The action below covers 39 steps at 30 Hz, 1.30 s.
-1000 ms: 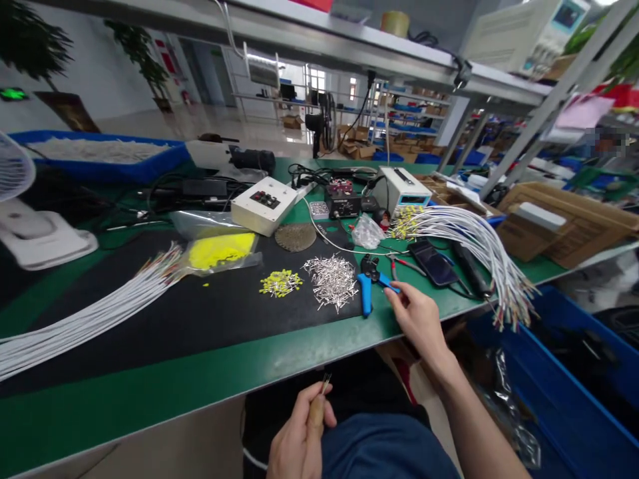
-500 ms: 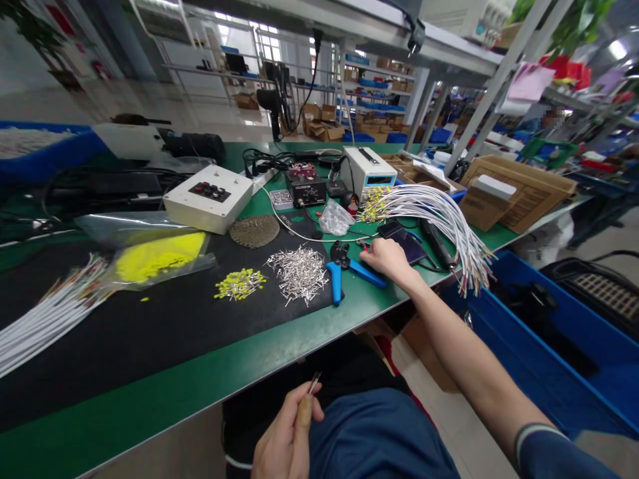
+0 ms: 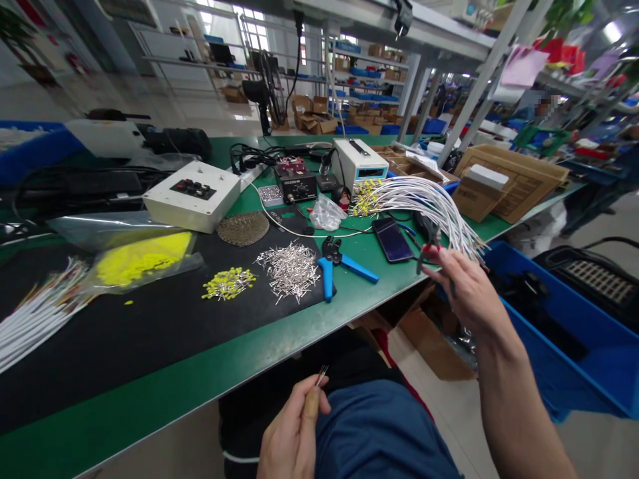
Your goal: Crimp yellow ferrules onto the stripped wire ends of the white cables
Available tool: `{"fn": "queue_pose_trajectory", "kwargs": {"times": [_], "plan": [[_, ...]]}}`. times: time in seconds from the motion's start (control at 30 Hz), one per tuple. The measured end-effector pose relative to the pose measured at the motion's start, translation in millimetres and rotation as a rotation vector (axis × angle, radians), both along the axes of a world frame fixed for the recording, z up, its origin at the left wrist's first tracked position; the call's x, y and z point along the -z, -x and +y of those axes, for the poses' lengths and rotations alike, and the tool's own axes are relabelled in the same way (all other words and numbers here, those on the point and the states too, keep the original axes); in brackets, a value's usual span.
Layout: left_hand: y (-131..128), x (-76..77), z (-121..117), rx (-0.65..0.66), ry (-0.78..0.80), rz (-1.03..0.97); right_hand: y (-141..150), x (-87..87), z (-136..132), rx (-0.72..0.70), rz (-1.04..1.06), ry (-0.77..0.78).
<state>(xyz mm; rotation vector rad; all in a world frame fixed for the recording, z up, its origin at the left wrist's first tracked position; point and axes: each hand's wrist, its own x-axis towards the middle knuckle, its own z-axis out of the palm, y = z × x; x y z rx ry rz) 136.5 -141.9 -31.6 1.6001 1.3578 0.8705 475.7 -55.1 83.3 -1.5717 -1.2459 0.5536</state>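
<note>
Moved since the earlier frame: red-handled pliers (image 3: 430, 253), raised off the green bench (image 3: 150, 396), right of the phone (image 3: 393, 240), fingers of the right hand (image 3: 470, 287) curled round them. Left hand (image 3: 294, 426): fingertips pinched on thin wires (image 3: 321, 376), below the bench edge. Black mat (image 3: 150, 326): silver terminals (image 3: 291, 271), heaped; yellow-ended terminals (image 3: 228, 284), beside. Room: glossy pale floor (image 3: 124, 96), open shelving (image 3: 367, 72), cartons (image 3: 318, 123).

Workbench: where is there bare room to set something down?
Bare: black mat in front of the yellow bag and yellow-capped pile; green bench strip along the mat's near side. Crowded: around the control box, and rightward, with blue-handled tool, phone and white cable bundle.
</note>
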Motion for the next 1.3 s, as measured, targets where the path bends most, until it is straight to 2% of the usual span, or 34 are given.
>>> {"fn": "queue_pose_trajectory", "kwargs": {"times": [0.1,0.2,0.27,0.33,0.43,0.57,0.67,0.8,0.9,0.97,1.17,1.3], "plan": [[-13,-16.7,7,0.051,0.016,-0.032,11,19.2,-42,-0.171,0.179,0.124],[-33,-34.6,23,0.137,0.049,-0.071,16,43.8,-71,-0.261,0.198,0.233],[-49,-41.5,33,0.197,0.056,-0.098,9,69.6,-79,-0.279,0.114,0.312],[-64,-42.1,39,0.249,0.064,-0.11,-5,105.4,-77,-0.265,-0.033,0.404],[-79,-32.5,38,0.304,0.108,-0.119,-30,171.0,-63,-0.165,-0.261,0.547],[-87,-10.5,29,0.356,0.204,-0.113,-51,251.5,-33,-0.021,-0.485,0.698],[-89,4.2,27,0.372,0.261,-0.076,-52,297.1,-9,0.023,-0.6,0.743],[-94,19.6,32,0.384,0.292,-0.017,-49,343.7,14,0.027,-0.704,0.789],[-103,29.4,36,0.384,0.274,-0.007,-61,366.6,16,0.014,-0.766,0.808],[-110,33.7,38,0.386,0.264,-0.007,-83,374.3,11,0.011,-0.802,0.818],[-132,39.3,41,0.413,0.25,0.03,-189,372.1,-19,0.072,-0.904,0.853],[-138,46.2,41,0.456,0.197,0.046,-234,370.4,-35,0.096,-0.941,0.85]]}}
